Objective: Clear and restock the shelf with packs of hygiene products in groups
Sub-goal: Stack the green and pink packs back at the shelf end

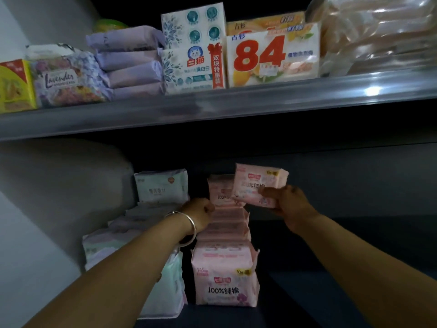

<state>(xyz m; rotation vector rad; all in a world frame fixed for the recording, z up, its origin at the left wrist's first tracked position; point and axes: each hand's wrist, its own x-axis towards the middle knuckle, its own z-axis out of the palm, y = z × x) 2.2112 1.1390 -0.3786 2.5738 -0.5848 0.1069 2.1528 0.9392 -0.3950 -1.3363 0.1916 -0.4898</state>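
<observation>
Right hand: the right hand pinches a pink pack by its lower edge, thumb across the front, holding it tilted above and behind the far end of the pink row, apparently ready to slot it in.

Left hand: the left hand, a silver bangle on its wrist, has its fingers curled at the left side of the row; it looks to be steadying the packs, though whether it actually grips one cannot be told.

Pink row: the pink row of matching packs stands upright between the two forearms, running from the shelf front back to the hands, faces outward so the labels read.

Pale green packs: pale green packs sit just left of the left hand, kept as their own group beside the pink.

Lower shelf: the lower shelf lies dark and bare to the right of the right hand, room for further groups.

Upper shelf: above both hands, the upper shelf carries lavender packs and soap boxes, already sorted by kind.

Stage: restocking appears under way, pink group nearly built.
</observation>
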